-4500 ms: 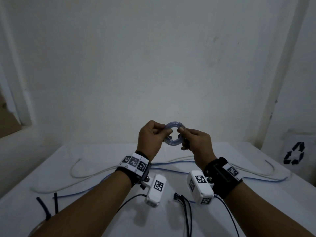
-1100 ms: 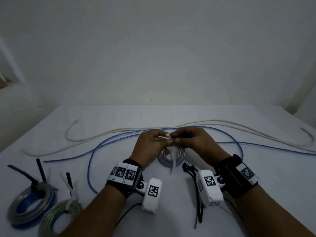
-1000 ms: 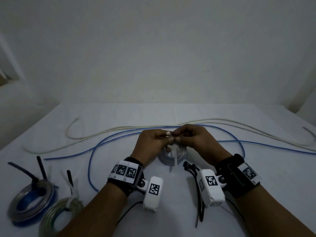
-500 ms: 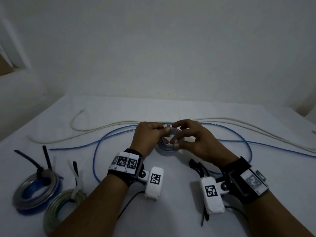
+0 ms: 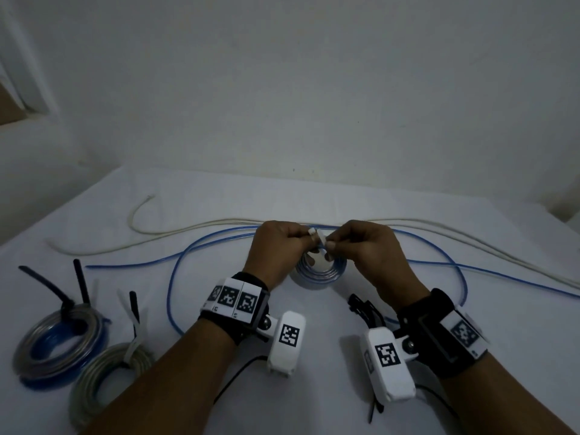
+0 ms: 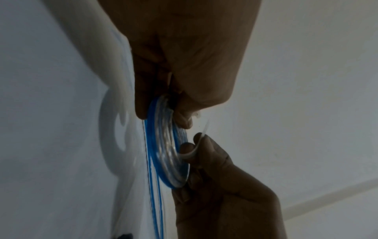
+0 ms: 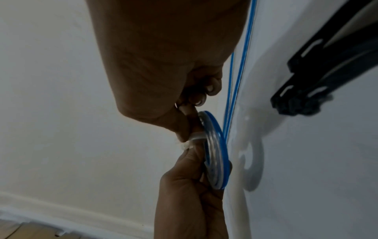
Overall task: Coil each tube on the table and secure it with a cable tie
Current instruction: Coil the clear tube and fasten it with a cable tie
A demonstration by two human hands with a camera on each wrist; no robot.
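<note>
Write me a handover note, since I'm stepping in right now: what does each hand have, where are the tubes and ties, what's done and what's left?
Left hand: holds the small blue-and-clear coil just above the table, and pinches the white cable tie on it.
Right hand: pinches the same tie.
Done: two tied coils at near left.
Left: cinch this tie; coil and tie the loose blue tube and cream tube.
Spare black ties lie by the right wrist.
</note>
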